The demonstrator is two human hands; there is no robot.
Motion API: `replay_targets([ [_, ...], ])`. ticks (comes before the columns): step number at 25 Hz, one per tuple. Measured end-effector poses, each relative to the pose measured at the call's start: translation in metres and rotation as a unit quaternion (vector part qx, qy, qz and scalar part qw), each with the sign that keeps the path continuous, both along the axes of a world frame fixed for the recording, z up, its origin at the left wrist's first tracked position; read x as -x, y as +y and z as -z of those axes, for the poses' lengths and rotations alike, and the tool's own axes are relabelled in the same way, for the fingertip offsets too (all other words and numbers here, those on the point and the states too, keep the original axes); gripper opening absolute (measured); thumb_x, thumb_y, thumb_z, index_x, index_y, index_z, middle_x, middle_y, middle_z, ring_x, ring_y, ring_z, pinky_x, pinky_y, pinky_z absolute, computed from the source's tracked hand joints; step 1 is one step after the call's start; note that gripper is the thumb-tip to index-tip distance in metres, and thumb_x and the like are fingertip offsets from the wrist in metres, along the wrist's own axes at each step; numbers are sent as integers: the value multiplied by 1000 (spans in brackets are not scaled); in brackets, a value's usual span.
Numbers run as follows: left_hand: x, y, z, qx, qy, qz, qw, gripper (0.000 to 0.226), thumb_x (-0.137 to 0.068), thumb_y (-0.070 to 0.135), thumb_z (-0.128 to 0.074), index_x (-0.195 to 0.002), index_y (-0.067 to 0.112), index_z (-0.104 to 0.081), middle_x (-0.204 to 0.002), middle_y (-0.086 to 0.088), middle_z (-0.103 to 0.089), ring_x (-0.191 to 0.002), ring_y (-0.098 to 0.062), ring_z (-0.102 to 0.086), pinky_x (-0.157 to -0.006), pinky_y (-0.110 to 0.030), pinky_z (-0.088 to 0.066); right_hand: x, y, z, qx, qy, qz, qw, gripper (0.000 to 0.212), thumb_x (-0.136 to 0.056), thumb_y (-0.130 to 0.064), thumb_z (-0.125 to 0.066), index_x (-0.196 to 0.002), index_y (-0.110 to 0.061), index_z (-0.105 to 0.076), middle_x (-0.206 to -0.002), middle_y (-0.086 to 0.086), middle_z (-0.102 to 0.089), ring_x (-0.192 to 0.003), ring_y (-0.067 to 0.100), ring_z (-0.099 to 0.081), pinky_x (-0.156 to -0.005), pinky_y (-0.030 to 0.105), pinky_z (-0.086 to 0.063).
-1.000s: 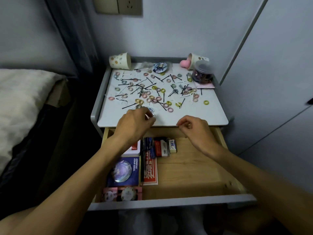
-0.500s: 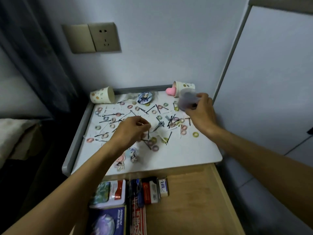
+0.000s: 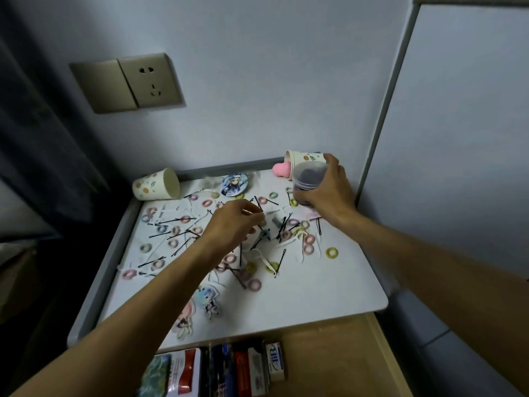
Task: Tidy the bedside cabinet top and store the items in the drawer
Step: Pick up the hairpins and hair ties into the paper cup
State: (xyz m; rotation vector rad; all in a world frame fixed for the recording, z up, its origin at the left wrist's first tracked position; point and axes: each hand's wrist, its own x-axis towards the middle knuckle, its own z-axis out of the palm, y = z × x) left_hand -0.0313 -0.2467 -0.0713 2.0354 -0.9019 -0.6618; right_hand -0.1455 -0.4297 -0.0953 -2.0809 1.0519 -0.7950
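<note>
The white cabinet top (image 3: 329,290) is strewn with several small hair rings (image 3: 331,252), black bobby pins (image 3: 279,264) and white sticks. My right hand (image 3: 329,193) grips a clear plastic jar (image 3: 307,179) with dark contents at the back right corner. My left hand (image 3: 234,224) hovers over the middle of the mess, fingertips pinched on a thin white stick (image 3: 253,214). Two cartoon stickers (image 3: 207,300) lie near the front edge. A round badge (image 3: 234,184) lies at the back. The open wooden drawer (image 3: 337,362) shows below.
Two paper cups lie on their sides at the back: one at the left (image 3: 157,184), one at the right (image 3: 305,159) with a pink heart sponge (image 3: 282,169). Small boxes and packets (image 3: 226,371) fill the drawer's left part. A wall socket (image 3: 151,81) is above.
My head has moved closer and lower over the cabinet top. My right hand went from the front edge to the back right and took hold of the jar. My left hand moved forward into the clutter.
</note>
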Motion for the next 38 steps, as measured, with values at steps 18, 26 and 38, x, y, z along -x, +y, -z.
replay_targets([
  [18, -124, -85, 23, -180, -294, 16, 939, 77, -77, 33, -81, -137, 9, -40, -128, -20, -54, -111, -35, -56, -88, -41, -51, -16, 25, -6, -39, -94, -122, 987, 100, -64, -29, -90, -144, -29, -30, -137, -4, -43, -121, 14, -44, -94, 23, -41],
  [26, -115, -83, 23, -59, -246, -65, 965, 45, -85, 13, -73, -122, 3, -50, -118, -21, -61, -98, -35, -61, -70, -34, -49, -9, 45, -17, -48, -123, -131, 983, 102, -59, -32, -92, -142, -32, -33, -131, -11, -46, -120, 11, -48, -102, 37, -47],
  [38, 22, 138, -69, 211, 360, -151, 896, 20, -98, 19, -54, -103, 6, -68, -108, -18, -67, -100, -36, -66, -95, -46, -53, 56, 192, -57, -190, -115, -249, 943, 88, -58, -18, -91, -130, -34, -43, -116, -17, -59, -106, -3, -58, -90, 19, -48],
])
